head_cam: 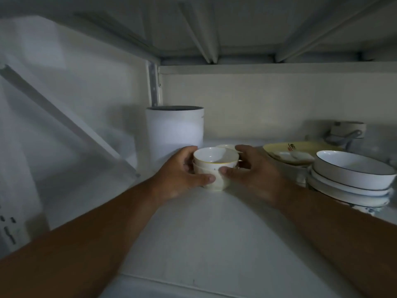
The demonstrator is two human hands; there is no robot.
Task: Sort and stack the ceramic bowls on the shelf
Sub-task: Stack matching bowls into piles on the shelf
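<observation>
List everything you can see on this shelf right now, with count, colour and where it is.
small bowls: two stacked, white, yellowish rim on the top one, middle of the shelf, held between both hands
small bowl behind: one, white, just past the stack, mostly hidden
canister: one, white, dark top, back left
yellow plate: one, pale yellow with red mark, right, a small white dish lying in it
wide bowls: stack of several, white with dark rims, far right
mug: one, pale, back right corner, blurred
shelf: one, white
left hand: grips the stack
right hand: grips the stack
</observation>
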